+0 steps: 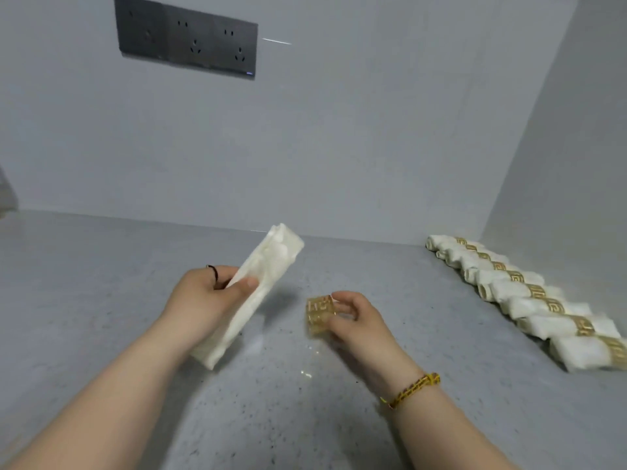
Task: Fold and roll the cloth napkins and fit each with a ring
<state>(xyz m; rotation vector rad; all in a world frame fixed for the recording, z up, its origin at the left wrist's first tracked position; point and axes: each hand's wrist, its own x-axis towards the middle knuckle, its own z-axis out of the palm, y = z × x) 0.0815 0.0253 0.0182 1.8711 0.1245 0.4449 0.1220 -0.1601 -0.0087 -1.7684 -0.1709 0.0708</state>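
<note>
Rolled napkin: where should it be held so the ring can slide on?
Probably around its middle, from the left, as the left hand does: the rolled napkin is a soft tube, so a mid grip keeps it rolled and leaves both ends free for the gold ring in the right hand.

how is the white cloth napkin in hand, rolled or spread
Rolled: the left hand grips the white cloth napkin as a narrow tube.
</note>
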